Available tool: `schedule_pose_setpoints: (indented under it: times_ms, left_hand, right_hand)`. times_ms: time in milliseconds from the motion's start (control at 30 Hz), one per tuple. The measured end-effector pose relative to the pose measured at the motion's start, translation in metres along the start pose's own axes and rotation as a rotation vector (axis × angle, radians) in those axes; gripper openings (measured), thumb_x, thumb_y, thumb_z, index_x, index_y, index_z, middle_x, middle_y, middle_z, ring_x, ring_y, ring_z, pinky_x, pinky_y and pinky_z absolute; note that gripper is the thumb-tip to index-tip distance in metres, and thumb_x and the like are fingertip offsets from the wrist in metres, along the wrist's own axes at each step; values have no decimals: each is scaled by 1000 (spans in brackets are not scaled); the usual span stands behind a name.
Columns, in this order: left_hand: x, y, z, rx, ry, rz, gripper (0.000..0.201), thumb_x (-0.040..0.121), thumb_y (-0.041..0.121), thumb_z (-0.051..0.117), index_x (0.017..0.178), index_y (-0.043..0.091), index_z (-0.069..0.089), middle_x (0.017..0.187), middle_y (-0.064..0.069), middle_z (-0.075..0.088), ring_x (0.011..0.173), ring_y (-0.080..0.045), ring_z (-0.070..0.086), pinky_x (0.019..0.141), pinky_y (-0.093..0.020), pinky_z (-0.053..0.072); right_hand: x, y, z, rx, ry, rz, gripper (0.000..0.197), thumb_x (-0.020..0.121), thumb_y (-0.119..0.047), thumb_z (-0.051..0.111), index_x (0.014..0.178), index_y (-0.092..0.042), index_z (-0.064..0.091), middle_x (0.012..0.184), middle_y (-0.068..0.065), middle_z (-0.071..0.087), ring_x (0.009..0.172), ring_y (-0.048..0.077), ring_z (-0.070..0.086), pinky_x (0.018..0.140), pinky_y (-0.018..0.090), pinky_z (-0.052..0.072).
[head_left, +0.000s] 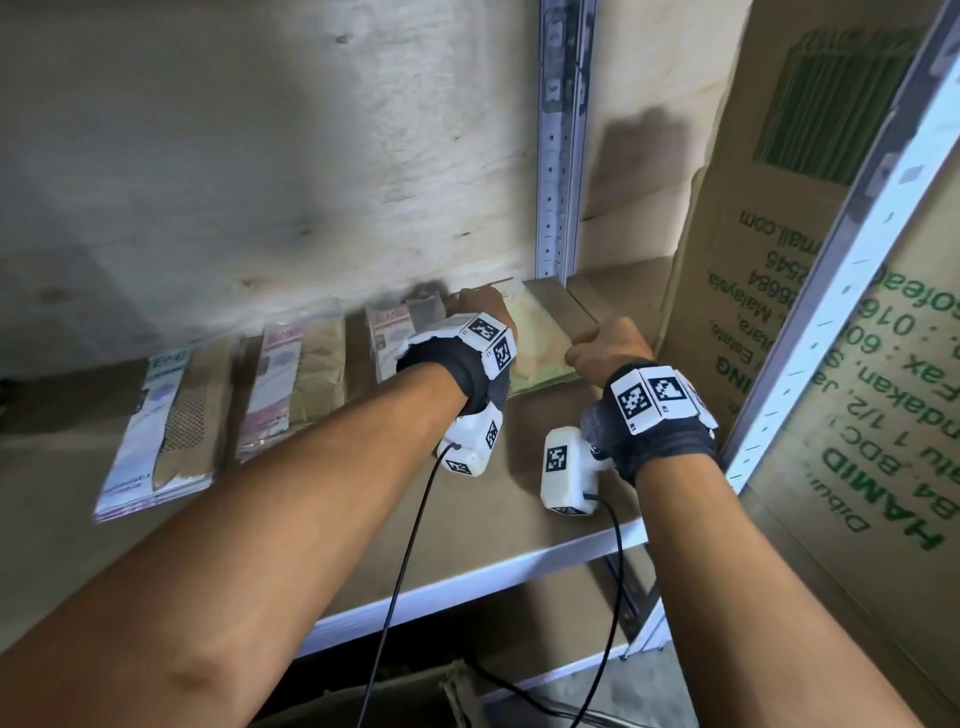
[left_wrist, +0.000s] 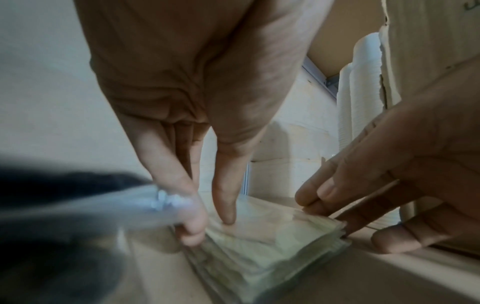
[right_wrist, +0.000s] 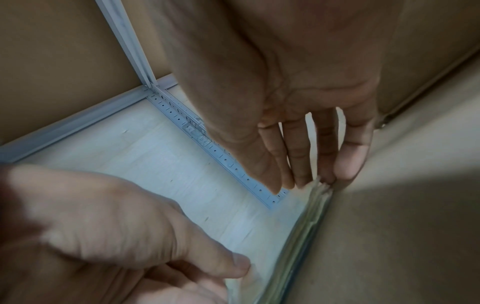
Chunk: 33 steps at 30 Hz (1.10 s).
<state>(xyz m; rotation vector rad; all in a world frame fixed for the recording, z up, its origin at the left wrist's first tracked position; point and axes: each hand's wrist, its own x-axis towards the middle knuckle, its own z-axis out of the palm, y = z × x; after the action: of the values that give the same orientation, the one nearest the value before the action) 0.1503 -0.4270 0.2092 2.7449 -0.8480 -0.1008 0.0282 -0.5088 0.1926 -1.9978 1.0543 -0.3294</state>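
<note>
Item: stack of pale green flat packets (head_left: 540, 345), lying on the shelf (head_left: 519, 467) at the foot of the perforated metal upright (head_left: 558, 156). Left hand (head_left: 480, 306), just left of the upright's foot, grips the stack's left edge, thumb pressed on top and fingers curled down the side; right hand (head_left: 608, 348), just right of it, pinches the right edge, fingertips on top, thumb low against the side. Also shelved: three printed packets (head_left: 291, 384) in a row further left of the upright; a printed cardboard carton (head_left: 779, 312) standing to its right.
</note>
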Motion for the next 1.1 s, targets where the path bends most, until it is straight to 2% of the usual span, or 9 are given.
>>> schedule_pose_setpoints:
  times_ms: [67, 133, 267, 433, 633, 800, 933, 1000, 1100]
  left_hand:
    - [-2, 1, -8, 15, 2, 27, 43, 90, 13, 68, 61, 13, 36, 63, 2, 39, 51, -9, 39, 46, -19, 30]
    - [-1, -2, -16, 13, -19, 50, 40, 90, 14, 69, 63, 9, 41, 66, -2, 47, 48, -6, 51, 43, -17, 36]
    - [-5, -16, -55, -34, 71, 25, 32, 80, 26, 79, 92, -1, 67, 99, -12, 71, 85, -25, 70, 78, -33, 58]
    - [-34, -82, -95, -408, 212, 3, 27, 86, 30, 71, 86, 3, 73, 81, -10, 74, 72, -26, 72, 71, -33, 59]
    - [-107, -206, -86, -869, 245, -53, 20, 94, 23, 64, 79, 11, 70, 64, -6, 74, 56, -19, 71, 54, -24, 56]
    - [-154, -298, -72, -935, 326, -211, 27, 100, 16, 53, 76, 10, 65, 65, -12, 69, 41, -8, 60, 43, -16, 49]
    - [-174, -353, -87, -955, 404, -308, 25, 99, 20, 55, 84, 6, 69, 60, -3, 71, 44, -8, 62, 41, -14, 46]
    - [-183, -383, -101, -930, 440, -326, 26, 98, 23, 56, 83, 8, 70, 58, 3, 72, 50, -5, 67, 46, -14, 50]
    - [-196, -434, -116, -771, 453, -420, 22, 92, 32, 62, 77, 20, 71, 84, -4, 77, 87, -20, 73, 86, -34, 58]
  right_hand:
    - [-1, -1, -1, 2, -9, -5, 17, 87, -6, 63, 101, -3, 73, 106, 14, 69, 88, 25, 59, 77, 24, 43]
    - [-3, -2, -2, 11, -3, -12, 19, 87, -7, 62, 104, -6, 72, 104, 12, 68, 90, 24, 59, 78, 24, 42]
    - [-13, -11, -1, 18, 77, -31, 21, 89, -9, 61, 106, -12, 72, 97, 6, 59, 89, 23, 55, 81, 24, 42]
    - [-40, -37, 12, 40, 103, -163, 17, 88, -15, 61, 99, -19, 74, 110, 7, 69, 112, 25, 58, 99, 37, 50]
    - [-95, -71, 54, 290, -159, -351, 12, 92, -13, 63, 81, -17, 63, 77, 7, 74, 59, 16, 68, 50, 22, 49]
    - [-139, -88, 109, 266, -405, -443, 8, 94, -11, 63, 88, -7, 63, 70, 12, 69, 58, 24, 63, 65, 37, 54]
    - [-168, -106, 145, 280, -514, -489, 8, 94, -9, 63, 90, -2, 63, 67, 12, 67, 51, 20, 59, 55, 23, 48]
    - [-181, -118, 167, 304, -571, -483, 10, 96, -9, 61, 90, -2, 62, 69, 15, 66, 50, 18, 59, 53, 20, 48]
    - [-199, -144, 207, 286, -650, -489, 12, 96, -12, 61, 91, -2, 62, 71, 16, 67, 53, 19, 60, 52, 23, 49]
